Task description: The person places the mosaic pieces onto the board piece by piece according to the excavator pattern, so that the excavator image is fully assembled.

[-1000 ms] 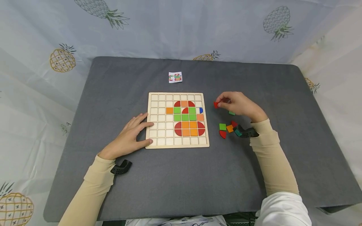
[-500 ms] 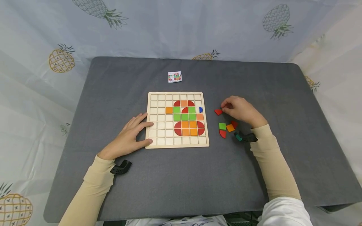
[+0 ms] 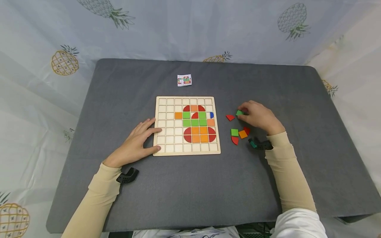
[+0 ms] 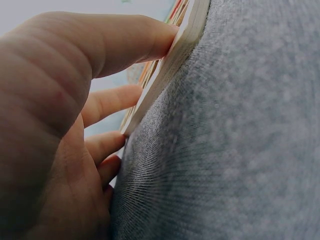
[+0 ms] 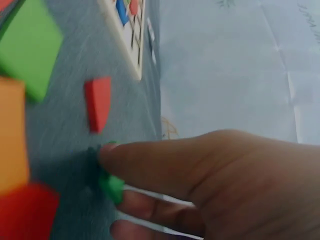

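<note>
My left hand (image 3: 132, 145) rests with spread, straight fingers on the left edge of a wooden grid board (image 3: 170, 141). Red, orange, green and blue pieces sit in the board's right part. Right of the board, my right hand (image 3: 259, 118) pinches a small green tile (image 3: 239, 113) between thumb and fingers; its full shape is hidden. In the right wrist view the green tile (image 5: 113, 188) shows below the thumb, close to the tabletop. Beside it lies a red quarter-round tile (image 3: 230, 117), apart from the fingers.
Nearer me lie a green square tile (image 3: 234, 132), an orange square tile (image 3: 243, 134) and a red quarter-round tile (image 3: 234, 140). Another red tile (image 3: 246, 130) is partly visible. A small pattern card (image 3: 184, 80) lies behind the board on the grey tabletop (image 3: 190, 195).
My right hand has let go of the red quarter-round tile on the table, shifted slightly right and taken hold of the green tile. The left hand has stayed on the board.
</note>
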`<action>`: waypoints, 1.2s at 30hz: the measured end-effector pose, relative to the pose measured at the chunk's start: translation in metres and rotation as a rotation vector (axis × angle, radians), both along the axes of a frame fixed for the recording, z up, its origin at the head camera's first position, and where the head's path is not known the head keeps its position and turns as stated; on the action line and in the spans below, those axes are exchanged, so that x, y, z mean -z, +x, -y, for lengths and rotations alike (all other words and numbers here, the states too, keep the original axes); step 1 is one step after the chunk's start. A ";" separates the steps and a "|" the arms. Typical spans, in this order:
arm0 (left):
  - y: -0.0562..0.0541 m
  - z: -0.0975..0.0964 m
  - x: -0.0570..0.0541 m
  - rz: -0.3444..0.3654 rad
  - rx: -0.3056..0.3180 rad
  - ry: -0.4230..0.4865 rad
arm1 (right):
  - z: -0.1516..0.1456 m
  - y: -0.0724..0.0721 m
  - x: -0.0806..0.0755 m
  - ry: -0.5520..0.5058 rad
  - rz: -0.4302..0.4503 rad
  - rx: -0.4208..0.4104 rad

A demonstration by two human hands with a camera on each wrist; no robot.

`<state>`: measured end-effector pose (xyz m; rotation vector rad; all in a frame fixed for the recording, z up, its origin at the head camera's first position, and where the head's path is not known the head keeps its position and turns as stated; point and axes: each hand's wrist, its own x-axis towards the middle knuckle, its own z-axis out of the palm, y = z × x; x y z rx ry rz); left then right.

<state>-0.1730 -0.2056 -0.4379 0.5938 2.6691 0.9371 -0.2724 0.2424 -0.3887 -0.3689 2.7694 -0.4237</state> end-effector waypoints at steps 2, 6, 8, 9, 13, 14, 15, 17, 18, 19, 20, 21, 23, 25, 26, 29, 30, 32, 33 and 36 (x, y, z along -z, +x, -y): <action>0.000 0.000 0.000 0.002 -0.001 -0.003 | 0.007 -0.002 -0.003 -0.026 -0.016 0.000; 0.000 0.000 0.000 -0.002 -0.004 0.002 | 0.023 -0.007 -0.012 -0.122 -0.049 -0.018; 0.000 0.001 0.001 -0.006 -0.005 0.004 | 0.033 -0.010 -0.017 -0.166 -0.063 -0.042; 0.001 0.001 0.000 -0.007 -0.005 0.004 | 0.039 -0.012 -0.019 -0.182 -0.071 -0.055; 0.001 0.001 -0.001 -0.007 -0.005 0.003 | 0.062 -0.017 -0.031 -0.201 -0.100 -0.111; 0.002 0.001 -0.001 -0.007 -0.003 0.005 | 0.068 -0.019 -0.034 -0.199 -0.106 -0.124; 0.001 0.001 -0.001 -0.008 -0.002 0.006 | 0.074 -0.020 -0.036 -0.198 -0.108 -0.135; 0.001 0.001 -0.001 -0.010 0.003 0.007 | 0.084 -0.022 -0.041 -0.195 -0.109 -0.156; 0.001 0.001 -0.001 -0.011 0.004 0.006 | 0.089 -0.022 -0.043 -0.196 -0.109 -0.166; 0.001 0.001 -0.001 -0.010 0.006 0.008 | 0.094 -0.023 -0.044 -0.196 -0.108 -0.177; 0.001 0.001 -0.001 -0.010 0.007 0.006 | 0.098 -0.024 -0.045 -0.200 -0.106 -0.188; 0.001 0.001 -0.001 -0.009 0.007 0.006 | 0.102 -0.025 -0.046 -0.207 -0.103 -0.198; 0.001 0.001 -0.001 -0.006 0.007 0.004 | 0.110 -0.027 -0.046 -0.223 -0.099 -0.218; 0.001 0.001 0.000 -0.005 0.007 0.005 | 0.119 -0.030 -0.045 -0.243 -0.095 -0.243; 0.001 0.001 0.000 -0.005 0.007 0.005 | 0.123 -0.031 -0.044 -0.252 -0.093 -0.256; 0.001 0.002 0.000 -0.005 0.004 0.005 | 0.139 -0.033 -0.041 -0.277 -0.086 -0.301; 0.001 0.002 0.000 -0.005 0.004 0.004 | 0.145 -0.034 -0.039 -0.281 -0.085 -0.316; 0.001 0.002 -0.001 -0.002 0.004 0.006 | 0.156 -0.035 -0.035 -0.279 -0.085 -0.353; 0.001 0.001 -0.001 0.000 0.005 0.007 | 0.162 -0.035 -0.033 -0.279 -0.082 -0.370; 0.000 0.001 -0.002 0.002 0.007 0.010 | 0.177 -0.035 -0.027 -0.264 -0.074 -0.420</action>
